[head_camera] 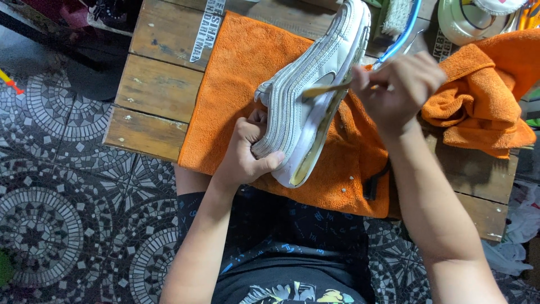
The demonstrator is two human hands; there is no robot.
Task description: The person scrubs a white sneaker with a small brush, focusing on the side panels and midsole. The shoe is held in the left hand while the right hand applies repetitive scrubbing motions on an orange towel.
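Observation:
A white sneaker (315,84) lies tilted on its side over an orange towel (242,73) spread on a low wooden table (157,90). My left hand (247,155) grips the shoe's heel end, thumb pressed on the sole edge. My right hand (399,90) pinches a small brush with a yellowish handle (326,89), its tip touching the sneaker's side near the midsole. The sole edge looks yellowed.
A crumpled orange cloth (484,95) lies at the table's right. A bristle brush (396,17) with a blue handle and a round bowl (467,19) sit at the far edge. Patterned mosaic floor (56,197) surrounds the table. My dark shorts show below.

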